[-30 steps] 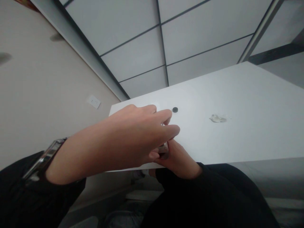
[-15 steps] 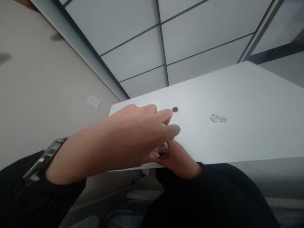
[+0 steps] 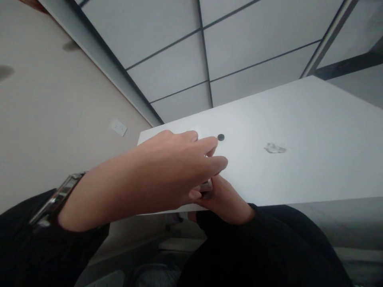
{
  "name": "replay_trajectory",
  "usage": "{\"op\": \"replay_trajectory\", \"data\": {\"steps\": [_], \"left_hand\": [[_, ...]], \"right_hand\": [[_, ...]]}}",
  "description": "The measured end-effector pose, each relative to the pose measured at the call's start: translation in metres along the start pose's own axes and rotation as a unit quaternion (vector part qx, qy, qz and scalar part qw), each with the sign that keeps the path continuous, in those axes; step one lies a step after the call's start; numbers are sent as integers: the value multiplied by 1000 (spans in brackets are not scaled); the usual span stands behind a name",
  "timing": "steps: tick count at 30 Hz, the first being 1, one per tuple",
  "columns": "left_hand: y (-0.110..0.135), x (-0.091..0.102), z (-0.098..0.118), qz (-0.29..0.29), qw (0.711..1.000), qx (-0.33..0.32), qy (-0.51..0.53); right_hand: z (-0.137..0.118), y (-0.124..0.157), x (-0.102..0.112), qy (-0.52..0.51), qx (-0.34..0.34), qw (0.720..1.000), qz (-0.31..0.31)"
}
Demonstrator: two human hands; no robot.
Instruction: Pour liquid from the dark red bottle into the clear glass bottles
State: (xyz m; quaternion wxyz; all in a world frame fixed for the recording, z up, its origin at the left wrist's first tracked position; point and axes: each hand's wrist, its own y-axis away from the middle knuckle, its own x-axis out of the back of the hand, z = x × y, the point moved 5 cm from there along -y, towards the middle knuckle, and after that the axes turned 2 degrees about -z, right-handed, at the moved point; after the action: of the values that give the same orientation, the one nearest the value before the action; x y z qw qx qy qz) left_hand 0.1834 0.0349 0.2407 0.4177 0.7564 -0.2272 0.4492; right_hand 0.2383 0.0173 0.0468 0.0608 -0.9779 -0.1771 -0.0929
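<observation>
The right hand [image 3: 223,199] seems to pinch a small silvery metal object [image 3: 206,186], and the left hand [image 3: 155,171] curls narrowly over it, its grip unclear. A black disc [image 3: 220,137] lies on the counter [image 3: 299,119] just past the left fingertips; a slip could knock it.

The table [image 3: 299,119] has a smooth, matt white top. The watch band [image 3: 56,200] is glossy metal, the sleeve [image 3: 263,247] matt black cloth, and the small object [image 3: 206,186] gleams like metal.
</observation>
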Motion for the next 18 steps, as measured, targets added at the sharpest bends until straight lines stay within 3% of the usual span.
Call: {"op": "replay_trajectory", "data": {"steps": [18], "left_hand": [[0, -2, -2, 36, 999, -11, 39]], "right_hand": [[1, 0, 1, -6, 5, 1000, 7]]}}
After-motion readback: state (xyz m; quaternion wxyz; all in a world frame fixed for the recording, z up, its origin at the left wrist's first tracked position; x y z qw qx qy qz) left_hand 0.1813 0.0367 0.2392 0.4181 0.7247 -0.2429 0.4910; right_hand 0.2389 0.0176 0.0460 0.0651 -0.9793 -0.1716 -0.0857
